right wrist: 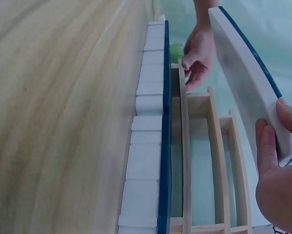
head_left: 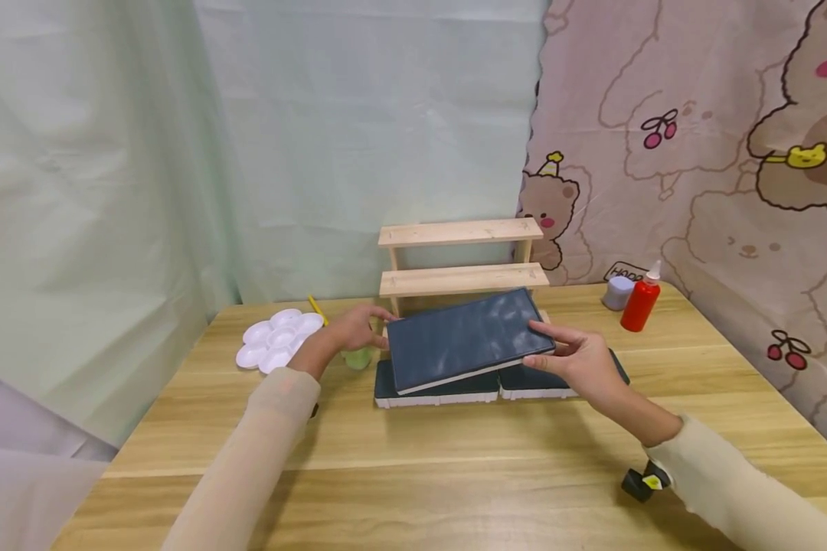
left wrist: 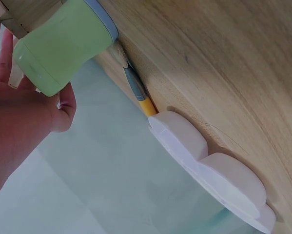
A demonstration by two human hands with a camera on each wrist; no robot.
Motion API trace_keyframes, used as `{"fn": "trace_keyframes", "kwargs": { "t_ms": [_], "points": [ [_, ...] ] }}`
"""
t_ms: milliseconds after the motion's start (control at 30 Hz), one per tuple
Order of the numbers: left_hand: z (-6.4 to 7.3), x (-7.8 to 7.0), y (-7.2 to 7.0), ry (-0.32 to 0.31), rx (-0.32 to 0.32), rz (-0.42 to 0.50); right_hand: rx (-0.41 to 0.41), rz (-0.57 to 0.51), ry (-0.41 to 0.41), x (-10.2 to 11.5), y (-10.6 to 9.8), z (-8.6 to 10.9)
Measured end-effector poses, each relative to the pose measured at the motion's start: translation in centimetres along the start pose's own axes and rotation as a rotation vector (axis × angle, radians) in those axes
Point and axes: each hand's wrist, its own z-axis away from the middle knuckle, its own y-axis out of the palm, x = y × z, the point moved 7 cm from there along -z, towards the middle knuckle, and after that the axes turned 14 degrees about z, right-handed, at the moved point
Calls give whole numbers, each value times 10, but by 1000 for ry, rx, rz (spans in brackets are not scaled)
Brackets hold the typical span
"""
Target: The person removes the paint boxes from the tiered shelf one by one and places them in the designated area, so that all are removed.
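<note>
My right hand (head_left: 582,363) grips the right end of a flat dark blue and white panel (head_left: 465,337), thumb on top and fingers beneath. The panel tilts above two dark-blue-topped white cases (head_left: 434,398) lying side by side. In the right wrist view, its smooth white underside (right wrist: 238,68) shows. My left hand (head_left: 354,327) is by the panel's far left corner. The right wrist view shows that hand (right wrist: 200,53) apart from the panel, close to the end of a wooden tiered shelf (right wrist: 184,146). A green container (left wrist: 63,46) partly hides its fingers in the left wrist view.
A white flower-shaped palette (head_left: 280,339) and a yellow-handled brush (head_left: 318,309) lie at left. The shelf's upper boards (head_left: 462,232) rise behind the cases. A red bottle (head_left: 640,304) and a small pale lavender pot (head_left: 617,293) stand at the back right, near the patterned curtain.
</note>
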Motion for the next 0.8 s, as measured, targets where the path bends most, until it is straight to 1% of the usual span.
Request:
{"fn": "trace_keyframes", "kwargs": {
  "t_ms": [233,367,467,533,667,800],
  "points": [
    [2,-2,3,-1,31,18,9,9,7,2,0,9],
    [3,-1,3,-3,32,22,17,4,7,3,0,15],
    [3,-1,3,-5,29,21,27,-21,8,3,1,19],
    [3,-2,2,-2,27,18,29,-34,-3,3,1,22],
    [4,-2,2,-7,28,16,20,-37,-55,6,2,26],
    [4,0,3,-17,29,37,25,-78,-95,8,3,30]
  ]
}}
